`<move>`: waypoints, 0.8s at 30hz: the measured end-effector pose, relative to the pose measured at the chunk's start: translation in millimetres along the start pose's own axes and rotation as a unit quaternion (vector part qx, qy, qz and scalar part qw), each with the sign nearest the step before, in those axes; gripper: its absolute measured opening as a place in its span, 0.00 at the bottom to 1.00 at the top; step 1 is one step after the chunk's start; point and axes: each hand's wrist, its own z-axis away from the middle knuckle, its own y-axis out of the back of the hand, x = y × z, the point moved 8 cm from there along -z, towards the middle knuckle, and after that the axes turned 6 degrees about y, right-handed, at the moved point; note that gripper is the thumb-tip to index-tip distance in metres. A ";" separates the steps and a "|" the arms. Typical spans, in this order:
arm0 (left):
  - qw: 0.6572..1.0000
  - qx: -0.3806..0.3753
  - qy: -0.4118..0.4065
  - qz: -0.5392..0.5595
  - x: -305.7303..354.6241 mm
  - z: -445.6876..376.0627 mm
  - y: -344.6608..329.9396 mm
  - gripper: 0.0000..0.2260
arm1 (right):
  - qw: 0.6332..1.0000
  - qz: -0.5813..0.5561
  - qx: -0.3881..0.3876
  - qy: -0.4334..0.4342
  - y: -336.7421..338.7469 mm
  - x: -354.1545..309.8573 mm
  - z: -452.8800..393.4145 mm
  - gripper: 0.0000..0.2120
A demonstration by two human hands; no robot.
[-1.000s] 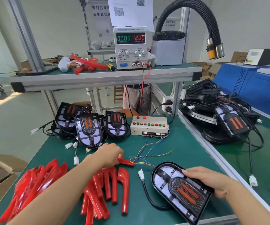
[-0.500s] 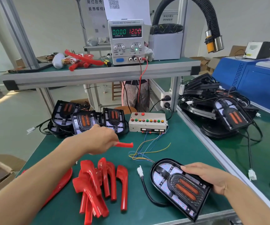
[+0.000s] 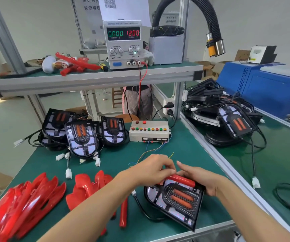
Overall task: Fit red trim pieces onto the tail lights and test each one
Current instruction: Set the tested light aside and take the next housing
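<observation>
A black tail light point(image 3: 175, 203) with two orange bars lies at the front of the green bench point(image 3: 189, 154), its cable trailing left. A red trim piece point(image 3: 181, 179) lies along the light's upper edge. My left hand point(image 3: 154, 169) pinches the left end of that trim. My right hand point(image 3: 200, 179) grips the tail light's upper right edge, fingers reaching toward the trim. Loose red trim pieces point(image 3: 92, 191) lie left of the light, and a larger red pile point(image 3: 24, 205) sits at the front left.
Three tail lights point(image 3: 83, 135) with white plugs stand at the back left. A button test box point(image 3: 149, 131) with coloured wires sits behind my hands. The power supply point(image 3: 123, 44) on the shelf reads 12.00. More tail lights point(image 3: 235, 123) are stacked on the right bench.
My left hand carried the red trim piece from the pile rightward onto the tail light's top edge. My right hand shifted up along the light's edge toward it.
</observation>
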 end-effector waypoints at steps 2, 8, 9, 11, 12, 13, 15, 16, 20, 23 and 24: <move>1.000 0.010 -0.003 0.008 -2.7 -3.7 -1.2 0.06 | 1.000 0.009 -0.021 0.013 -1.5 -2.0 0.4 0.36; 0.996 -0.018 0.041 0.083 -14.9 -9.5 -12.4 0.06 | 0.991 0.045 -0.091 0.082 -8.3 -8.5 11.0 0.24; 0.994 -0.026 0.046 0.091 -15.5 -10.5 -15.6 0.06 | 0.990 0.047 -0.100 0.084 -9.2 -8.3 12.2 0.22; 0.994 -0.036 0.046 0.091 -13.3 -13.1 -19.8 0.06 | 0.989 0.053 -0.108 0.080 -10.3 -7.9 12.3 0.21; 0.995 -0.038 0.044 0.085 -11.5 -14.6 -21.0 0.06 | 0.989 0.059 -0.106 0.080 -10.4 -8.1 11.5 0.21; 0.995 -0.039 0.043 0.080 -9.7 -16.0 -21.9 0.06 | 0.990 0.064 -0.102 0.079 -10.5 -8.1 10.5 0.21; 0.996 -0.039 0.042 0.070 -6.9 -17.9 -22.8 0.06 | 0.990 0.066 -0.098 0.078 -10.7 -8.2 8.7 0.21; 0.997 -0.036 0.037 0.059 -5.6 -18.3 -22.7 0.06 | 0.990 0.066 -0.096 0.078 -10.7 -8.3 8.2 0.21; 1.000 0.005 -0.013 -0.028 5.5 -15.4 -20.7 0.07 | 0.990 0.061 -0.090 0.088 -10.4 -8.2 7.1 0.18; 0.996 0.048 -0.025 -0.064 12.1 -10.2 -20.8 0.07 | 0.990 0.048 -0.097 0.095 -11.1 -7.4 7.5 0.14; 0.995 0.060 -0.025 -0.069 13.5 -8.3 -21.0 0.08 | 0.989 0.043 -0.099 0.096 -11.4 -7.0 7.9 0.13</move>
